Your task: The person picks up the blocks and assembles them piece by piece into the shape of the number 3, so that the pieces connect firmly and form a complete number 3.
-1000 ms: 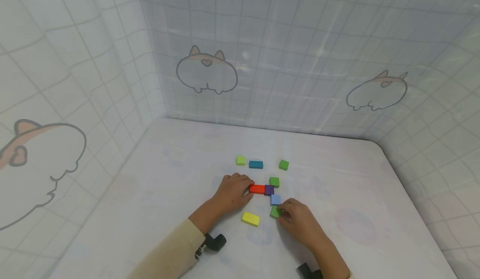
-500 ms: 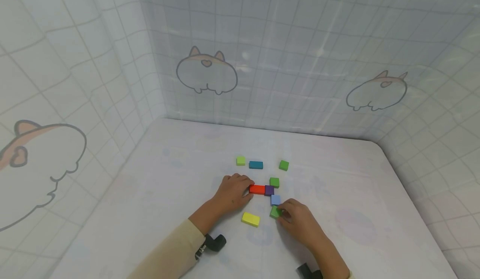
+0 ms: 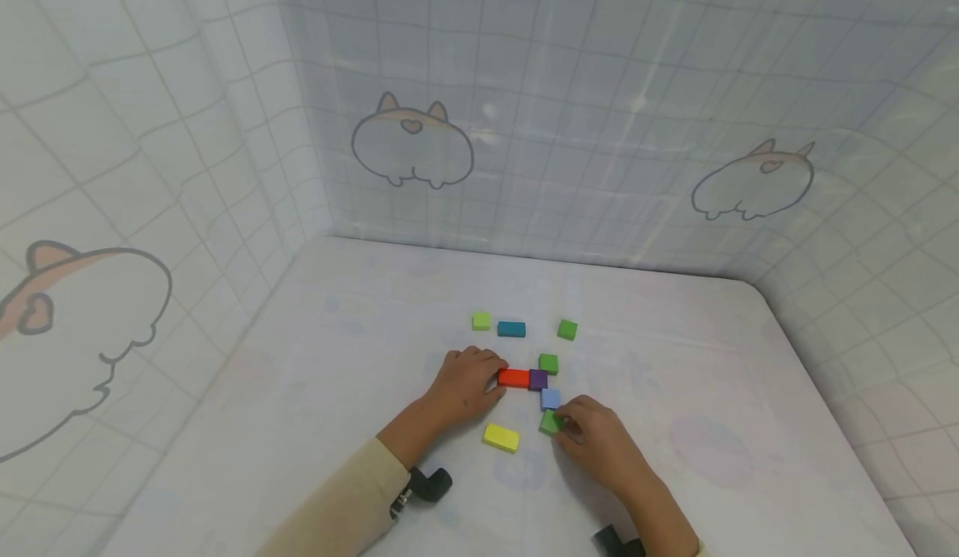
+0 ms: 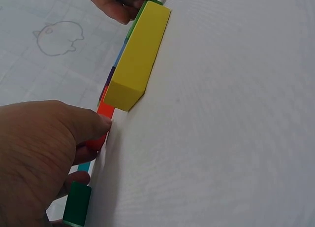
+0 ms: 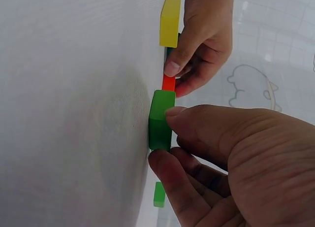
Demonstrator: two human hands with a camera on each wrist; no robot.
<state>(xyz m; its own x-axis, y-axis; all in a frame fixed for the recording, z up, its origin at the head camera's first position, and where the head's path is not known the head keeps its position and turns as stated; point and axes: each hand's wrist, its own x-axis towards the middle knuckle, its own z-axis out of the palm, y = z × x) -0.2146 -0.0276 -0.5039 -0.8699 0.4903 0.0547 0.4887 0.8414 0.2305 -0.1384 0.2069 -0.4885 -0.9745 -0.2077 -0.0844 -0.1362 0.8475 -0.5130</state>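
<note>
My left hand (image 3: 466,382) holds the left end of a red block (image 3: 514,378) between thumb and fingers on the white table. Against its right end sits a purple block (image 3: 538,380), with a green block (image 3: 549,364) just behind and a light blue block (image 3: 550,399) in front. My right hand (image 3: 595,440) pinches another green block (image 3: 550,422) right at the light blue one's front side. In the left wrist view a dark green block (image 4: 78,203) stands by the left hand's lower fingers; that hand hides it in the head view.
A yellow block (image 3: 500,437) lies in front of the red one, between the two forearms. Farther back are a lime green block (image 3: 481,320), a teal block (image 3: 512,329) and a green block (image 3: 567,330). Curtains with grid lines (image 3: 569,124) surround the table (image 3: 337,324).
</note>
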